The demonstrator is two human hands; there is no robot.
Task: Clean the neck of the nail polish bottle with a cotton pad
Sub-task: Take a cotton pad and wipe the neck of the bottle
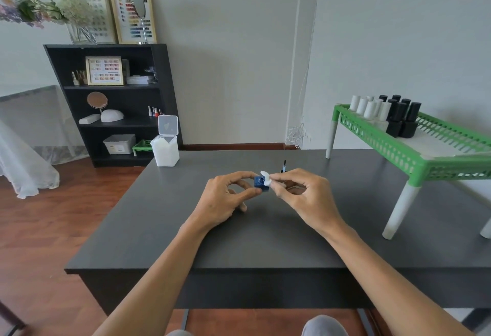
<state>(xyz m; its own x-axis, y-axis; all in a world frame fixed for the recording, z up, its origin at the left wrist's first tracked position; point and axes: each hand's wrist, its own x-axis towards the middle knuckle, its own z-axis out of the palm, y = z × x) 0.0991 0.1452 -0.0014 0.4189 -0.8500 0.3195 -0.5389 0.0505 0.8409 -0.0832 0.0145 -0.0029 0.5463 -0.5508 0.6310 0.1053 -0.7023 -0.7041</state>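
Note:
A small blue nail polish bottle (259, 182) with its cap off is pinched between the thumb and forefinger of my left hand (227, 199), just above the dark table (265, 242). My right hand (300, 195) holds a white cotton pad (266, 178) folded against the bottle's open neck. Behind my right hand the bottle's cap stands upside down, its brush (284, 166) pointing up.
A white box of cotton pads (166, 147) with its lid flipped up stands at the table's far left corner. A green rack (414, 147) with several white and black bottles occupies the right side. A black shelf stands against the far wall.

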